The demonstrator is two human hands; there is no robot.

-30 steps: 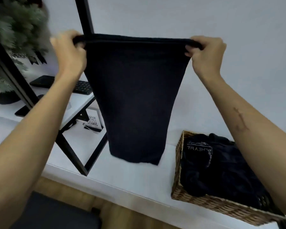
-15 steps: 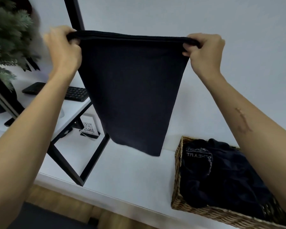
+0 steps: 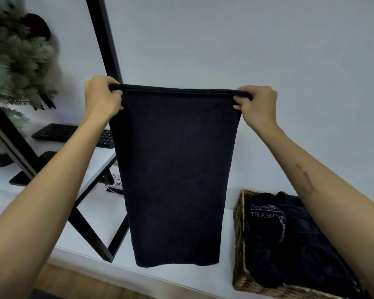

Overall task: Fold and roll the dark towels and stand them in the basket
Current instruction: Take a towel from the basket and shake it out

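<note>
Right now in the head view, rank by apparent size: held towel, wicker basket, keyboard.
1. Held towel, gripped at its top corners by the left hand and right hand; nearer the camera, so true size unsure.
2. Wicker basket, partly cut off.
3. Keyboard, partly hidden, farther away.

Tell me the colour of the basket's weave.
Tan-brown wicker basket, seen in the head view, the only one.

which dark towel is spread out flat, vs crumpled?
The dark towel hanging from left hand and right hand; the others lie crumpled in the wicker basket.
</note>
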